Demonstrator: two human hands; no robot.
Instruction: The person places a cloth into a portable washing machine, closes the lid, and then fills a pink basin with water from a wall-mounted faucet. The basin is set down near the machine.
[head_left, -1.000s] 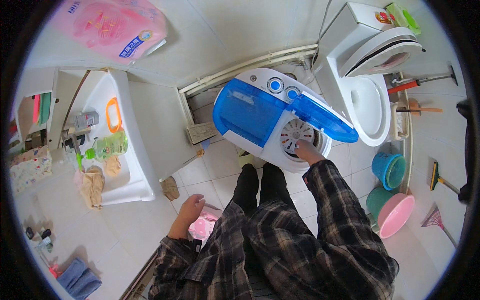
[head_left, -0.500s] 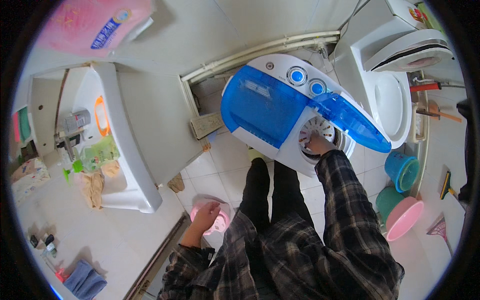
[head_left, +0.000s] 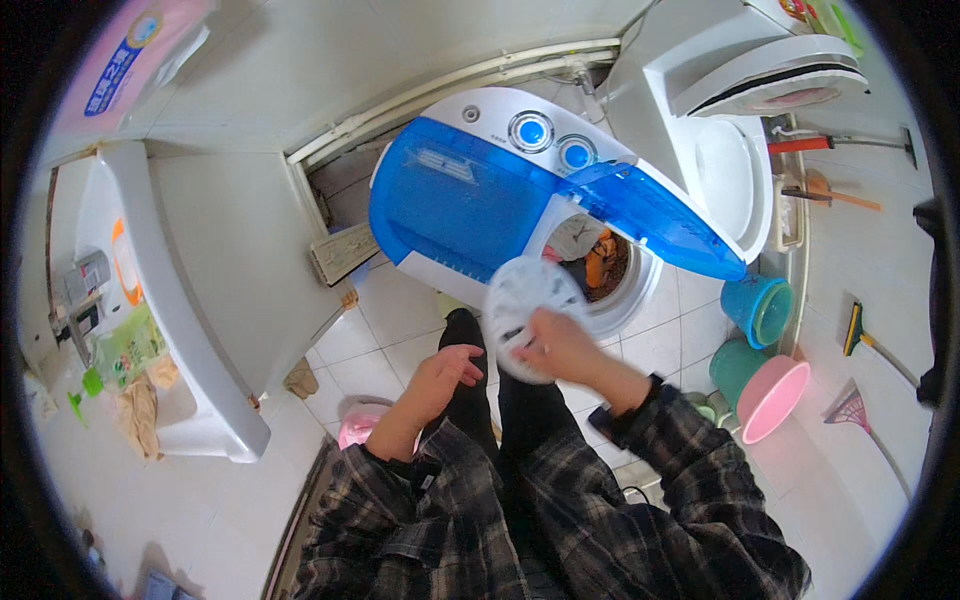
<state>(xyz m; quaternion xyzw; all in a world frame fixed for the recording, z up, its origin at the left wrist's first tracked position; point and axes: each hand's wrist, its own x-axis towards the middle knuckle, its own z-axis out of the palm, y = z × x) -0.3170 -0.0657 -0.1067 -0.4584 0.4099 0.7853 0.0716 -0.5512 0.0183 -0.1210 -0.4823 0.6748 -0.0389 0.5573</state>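
Note:
My right hand (head_left: 560, 348) is closed on a round white slotted disc (head_left: 508, 308), lifted out in front of a blue-and-white twin-tub washing machine (head_left: 450, 200). The disc is slightly blurred, and part of it lies behind my fingers. Beyond it the smaller tub (head_left: 640, 262) stands uncovered, with grey, orange and dark cloth (head_left: 597, 262) inside. Its blue see-through lid (head_left: 665, 215) is raised toward the right. Above my left thigh hovers my left hand (head_left: 436, 388), open and touching nothing, fingers stretched toward the disc.
To the right of the machine is a white toilet (head_left: 728, 180) with its lid up. Blue (head_left: 755, 310) and pink (head_left: 772, 398) basins stand on the right floor. A washbasin (head_left: 215, 415) lies left. A pink stool-like object (head_left: 362, 425) is near my left forearm.
My right hand has come out of the small tub with the white disc and moved toward me, uncovering the cloth. My left hand has risen and moved inward. The view has shifted right.

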